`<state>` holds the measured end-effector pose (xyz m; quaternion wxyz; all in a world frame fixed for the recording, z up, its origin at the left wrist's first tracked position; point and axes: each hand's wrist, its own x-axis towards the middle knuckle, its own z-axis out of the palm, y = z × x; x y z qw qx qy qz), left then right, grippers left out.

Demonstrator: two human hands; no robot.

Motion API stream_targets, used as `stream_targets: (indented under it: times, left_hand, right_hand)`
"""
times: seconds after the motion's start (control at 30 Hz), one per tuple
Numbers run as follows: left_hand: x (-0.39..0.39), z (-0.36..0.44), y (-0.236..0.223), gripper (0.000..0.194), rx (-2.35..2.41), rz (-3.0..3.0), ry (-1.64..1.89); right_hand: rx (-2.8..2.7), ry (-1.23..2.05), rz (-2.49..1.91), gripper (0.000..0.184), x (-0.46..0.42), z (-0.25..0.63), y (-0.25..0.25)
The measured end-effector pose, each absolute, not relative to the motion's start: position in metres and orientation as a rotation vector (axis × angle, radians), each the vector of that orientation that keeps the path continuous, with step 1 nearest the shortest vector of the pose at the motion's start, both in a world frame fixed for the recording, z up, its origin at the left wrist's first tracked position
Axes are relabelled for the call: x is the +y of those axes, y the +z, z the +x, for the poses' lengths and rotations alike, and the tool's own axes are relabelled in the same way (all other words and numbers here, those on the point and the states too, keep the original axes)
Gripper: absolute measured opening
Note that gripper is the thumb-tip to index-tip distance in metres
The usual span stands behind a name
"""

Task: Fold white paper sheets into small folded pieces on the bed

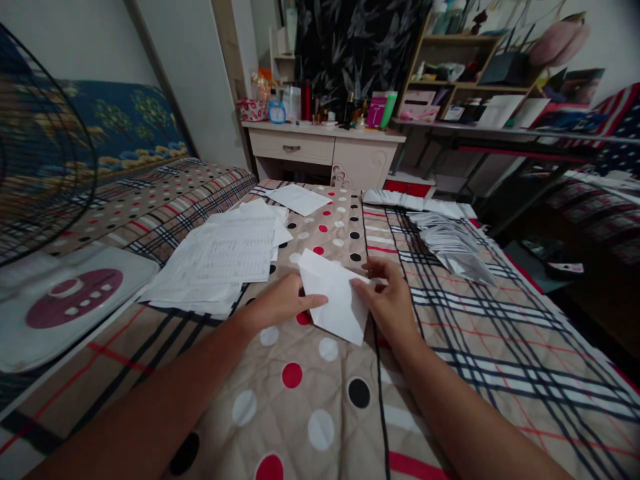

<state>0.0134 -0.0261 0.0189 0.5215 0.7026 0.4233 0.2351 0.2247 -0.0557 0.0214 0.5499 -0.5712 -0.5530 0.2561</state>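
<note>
Between my two hands is a folded sheet of white paper [336, 303], tilted a little above the dotted bedspread. My left hand [293, 300] grips its left edge, the thumb lying across the front and the other fingers behind. At the upper right corner, my right hand [387, 290] pinches the paper between thumb and fingers. Left of the paper lies a loose pile of printed sheets [230, 250]. Another white sheet [300, 199] rests farther back on the bed. On the right side is a fanned stack of folded papers [445, 240].
A strip of folded white papers [415, 202] lies near the bed's far edge. To the left are a fan [93, 153] and a white-and-pink plastic base [75, 297]. Beyond the bed stand a white dresser [295, 148] with small items and a shelf [460, 83].
</note>
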Motion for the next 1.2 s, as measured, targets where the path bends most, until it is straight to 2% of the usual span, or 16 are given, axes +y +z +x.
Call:
stream_targets:
  times: [0.1, 0.2, 0.3, 0.37, 0.4, 0.47, 0.6, 0.7, 0.8, 0.87, 1.1, 1.2]
  left_hand:
    - [-0.027, 0.016, 0.018, 0.032, 1.045, 1.742, 0.524]
    - [-0.030, 0.018, 0.020, 0.035, 1.281, 1.857, 0.513]
    - [-0.034, 0.019, 0.023, 0.062, 1.562, 2.059, 0.643]
    - [-0.036, 0.019, 0.025, 0.084, 1.596, 2.212, 0.812]
    - [-0.037, 0.018, 0.026, 0.089, 1.573, 2.289, 0.886]
    - [-0.038, 0.018, 0.028, 0.078, 1.502, 2.448, 0.930]
    - [-0.037, 0.017, 0.030, 0.006, 1.287, 2.611, 0.673]
    - [-0.034, 0.014, 0.030, 0.006, 1.085, 2.433, 0.515]
    - [-0.029, 0.009, 0.032, 0.025, 0.948, 2.287, 0.421]
    - [-0.027, 0.005, 0.035, 0.031, 0.896, 2.257, 0.378]
    - [-0.026, 0.002, 0.040, 0.030, 0.867, 2.189, 0.352]
    - [-0.026, 0.003, 0.040, 0.030, 0.893, 2.184, 0.357]
  right_hand:
    - [-1.623, 0.246, -1.364, 0.042, -0.057, 0.226, 0.021]
    - [-1.876, 0.163, -1.362, 0.033, -0.059, 0.225, 0.018]
    - [-1.993, 0.213, -1.365, 0.025, -0.057, 0.226, 0.012]
    - [-1.999, 0.245, -1.337, 0.023, -0.055, 0.227, 0.008]
    - [-1.992, 0.259, -1.318, 0.024, -0.055, 0.227, 0.008]
    - [-1.981, 0.316, -1.258, 0.028, -0.053, 0.228, 0.009]
    - [-2.070, 0.648, -1.072, 0.043, -0.054, 0.233, 0.023]
    - [-2.268, 0.960, -1.010, 0.053, -0.055, 0.245, 0.039]
    - [-2.421, 1.137, -0.928, 0.062, -0.053, 0.258, 0.047]
    - [-2.457, 1.168, -0.918, 0.065, -0.051, 0.263, 0.048]
    - [-2.403, 1.172, -0.918, 0.055, -0.049, 0.259, 0.045]
    - [-2.366, 1.180, -0.869, 0.040, -0.050, 0.257, 0.045]
